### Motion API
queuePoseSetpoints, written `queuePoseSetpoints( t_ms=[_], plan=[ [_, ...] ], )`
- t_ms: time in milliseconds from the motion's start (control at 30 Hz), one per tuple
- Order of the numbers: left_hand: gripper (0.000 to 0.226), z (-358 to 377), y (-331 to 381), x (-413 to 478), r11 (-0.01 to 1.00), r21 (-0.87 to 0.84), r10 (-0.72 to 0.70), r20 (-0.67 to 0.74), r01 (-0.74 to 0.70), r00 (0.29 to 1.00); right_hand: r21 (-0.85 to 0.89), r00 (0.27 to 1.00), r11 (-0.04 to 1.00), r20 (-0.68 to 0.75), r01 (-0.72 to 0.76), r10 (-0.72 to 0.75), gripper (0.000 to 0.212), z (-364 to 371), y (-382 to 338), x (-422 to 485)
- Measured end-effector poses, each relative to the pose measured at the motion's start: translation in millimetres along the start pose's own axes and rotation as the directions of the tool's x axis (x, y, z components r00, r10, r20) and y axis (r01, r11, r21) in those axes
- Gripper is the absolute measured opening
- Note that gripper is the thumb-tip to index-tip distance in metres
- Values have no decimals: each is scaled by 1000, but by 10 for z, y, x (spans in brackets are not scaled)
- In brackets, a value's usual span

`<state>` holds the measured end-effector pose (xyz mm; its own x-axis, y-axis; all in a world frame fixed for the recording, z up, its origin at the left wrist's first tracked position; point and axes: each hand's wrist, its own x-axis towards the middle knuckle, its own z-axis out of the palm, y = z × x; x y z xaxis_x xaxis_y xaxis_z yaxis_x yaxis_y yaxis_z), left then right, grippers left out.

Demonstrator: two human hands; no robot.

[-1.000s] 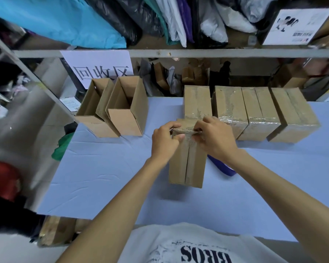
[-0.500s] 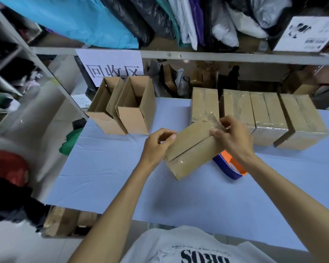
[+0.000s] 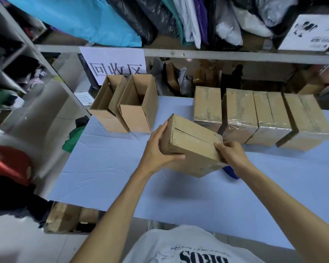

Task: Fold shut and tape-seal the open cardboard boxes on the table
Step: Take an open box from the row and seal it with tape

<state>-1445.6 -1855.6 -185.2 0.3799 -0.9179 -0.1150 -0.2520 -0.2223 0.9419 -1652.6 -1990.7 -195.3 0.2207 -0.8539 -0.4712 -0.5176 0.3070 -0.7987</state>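
**Closed box held tilted over the table in both hands**

Head view: the held box (image 3: 192, 143) is at the middle of the blue table (image 3: 112, 168), tilted so that its left end is higher than its right. Its flaps are folded shut and a seam runs along its upper face. A shadow lies on the table beneath it, but I cannot tell whether its lowest corner touches the surface.

The left hand (image 3: 157, 149) grasps the left end, with the fingers laid up against the end face and the thumb reaching along the near side. The right hand (image 3: 234, 155) grips the right end, its fingers curled over the top edge.

Just under the right wrist, a blue piece of a tape dispenser (image 3: 229, 171) shows on the table, mostly hidden by the box and arm.

At the back left, two open boxes (image 3: 139, 111) stand upright side by side and touching, their flaps up. At the back right, four sealed boxes (image 3: 272, 118) lie in a row, pressed against one another, with glossy tape across their tops and near edges. The leftmost of these is just behind the held box.

A white paper sign (image 3: 114, 63) with printed characters hangs from the shelf rail (image 3: 217, 55) behind the open boxes. Bags in blue, black and white are packed above the rail.
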Motion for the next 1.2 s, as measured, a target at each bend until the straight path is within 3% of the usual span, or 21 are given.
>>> queuePoseSetpoints(
  t_ms=[100, 167, 233, 300, 400, 600, 700, 767, 867, 1033, 1200],
  plan=[
    [102, 31, -6, 30, 1000, -26, -18, -71, 16, 997, -107, 992, 993, 125, 43, -30, 41, 61, -59, -136],
    [95, 30, -32, 52, 998, -6, -56, -74, 56, 996, -163, 966, 983, 256, 80, -37, 69, 108, -52, -198],
    [90, 24, -47, 76, 996, -16, -90, -87, 89, 992, -384, 942, 880, 288, 280, -174, 93, 168, -15, -223],
    [88, 7, -35, 123, 991, -1, -133, -88, 133, 987, -411, 856, 754, 312, 512, -411, 87, 230, 58, -209],
    [88, -11, 20, 185, 977, 116, -171, -88, 181, 981, -315, 783, 726, 377, 611, -495, 67, 270, 135, -185],
    [48, 5, 3, 202, 987, 91, -101, -296, 133, 950, -285, 844, 807, 324, 518, -427, 55, 252, 131, -107],
    [46, 140, -16, 223, 965, 95, -186, -410, 244, 893, -336, 859, 797, 305, 501, -411, 51, 284, 76, -15],
    [56, 247, -15, 253, 945, 29, -287, -410, 327, 866, -332, 871, 810, 273, 483, -407, 49, 304, 27, 0],
    [70, 302, 39, 300, 938, 17, -308, -415, 346, 856, -262, 912, 881, 230, 393, -338, 50, 265, -17, -26],
    [57, 320, -31, 268, 944, 179, -213, -313, 278, 926, -156, 925, 949, 315, 273, -214, 40, 242, 35, -101],
    [57, 393, -146, 235, 907, 320, -214, -213, 274, 954, -166, 932, 969, 342, 182, -117, 36, 290, 252, -68]
  ],
)
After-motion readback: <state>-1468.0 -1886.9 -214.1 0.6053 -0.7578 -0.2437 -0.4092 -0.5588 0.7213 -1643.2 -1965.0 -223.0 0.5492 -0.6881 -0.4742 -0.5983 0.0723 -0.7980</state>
